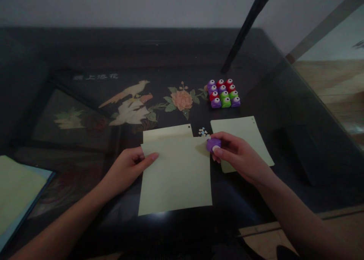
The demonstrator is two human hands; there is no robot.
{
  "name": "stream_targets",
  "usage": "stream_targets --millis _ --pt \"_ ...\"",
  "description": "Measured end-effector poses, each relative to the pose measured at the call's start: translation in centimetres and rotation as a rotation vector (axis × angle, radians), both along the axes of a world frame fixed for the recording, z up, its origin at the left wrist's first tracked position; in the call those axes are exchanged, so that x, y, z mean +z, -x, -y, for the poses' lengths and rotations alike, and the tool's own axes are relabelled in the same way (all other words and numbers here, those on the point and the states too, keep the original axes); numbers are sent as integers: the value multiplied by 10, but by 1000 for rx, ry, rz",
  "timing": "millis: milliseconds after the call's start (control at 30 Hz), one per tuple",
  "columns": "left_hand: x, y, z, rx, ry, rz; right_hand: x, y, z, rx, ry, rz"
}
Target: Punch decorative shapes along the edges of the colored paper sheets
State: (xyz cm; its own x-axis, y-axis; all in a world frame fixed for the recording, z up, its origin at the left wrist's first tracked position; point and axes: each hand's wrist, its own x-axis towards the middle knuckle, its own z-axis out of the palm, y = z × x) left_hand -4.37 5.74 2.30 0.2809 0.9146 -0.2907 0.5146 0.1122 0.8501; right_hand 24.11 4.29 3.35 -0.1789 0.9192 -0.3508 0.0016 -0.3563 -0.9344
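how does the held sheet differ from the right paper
The held sheet is pinched in the left hand; the right paper lies on the table, partly hidden by the right hand. The held sheet has a purple punch at its top right corner; the right paper shows small marks at its own. Both look pale yellow-green.

Punch (pixel 214 145) (purple) at corner of paper (pixel 176 173)
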Motion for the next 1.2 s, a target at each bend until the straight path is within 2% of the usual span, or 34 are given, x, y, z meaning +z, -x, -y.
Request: stream_targets --millis 400,1200 --pt "2 -3 2 -7 15 -8 -1 4 1 52 -39 63" --pt "2 -3 5 -35 17 20 -3 7 1 -4 -6 74"
